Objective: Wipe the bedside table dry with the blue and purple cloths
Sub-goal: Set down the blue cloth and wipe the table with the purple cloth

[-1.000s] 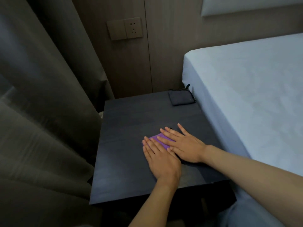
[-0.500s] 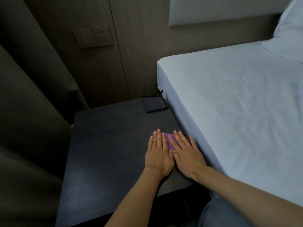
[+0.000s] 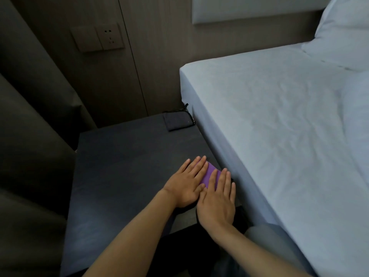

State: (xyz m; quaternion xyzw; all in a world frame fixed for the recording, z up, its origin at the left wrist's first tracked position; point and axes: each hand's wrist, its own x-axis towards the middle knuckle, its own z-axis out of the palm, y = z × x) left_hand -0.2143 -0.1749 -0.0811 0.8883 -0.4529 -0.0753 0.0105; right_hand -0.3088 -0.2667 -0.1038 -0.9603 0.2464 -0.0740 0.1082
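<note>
The dark bedside table [image 3: 119,166] stands between a curtain and the bed. A folded purple cloth [image 3: 209,173] lies near the table's right edge, close to the mattress. My left hand [image 3: 186,181] and my right hand [image 3: 218,198] lie side by side, flat on this cloth with fingers stretched out, pressing it onto the tabletop. Only a strip of purple shows between the fingers. A dark bluish folded cloth [image 3: 177,121] rests on the back right corner of the table, untouched.
The bed [image 3: 279,126] with a pale sheet runs along the table's right side, a pillow [image 3: 345,33] at its head. A dark curtain [image 3: 30,136] hangs at the left. A wall socket [image 3: 108,37] sits on the wood panel behind.
Both hands have slid the purple cloth from the table's front middle to its right edge beside the bed. The view has turned to the right.
</note>
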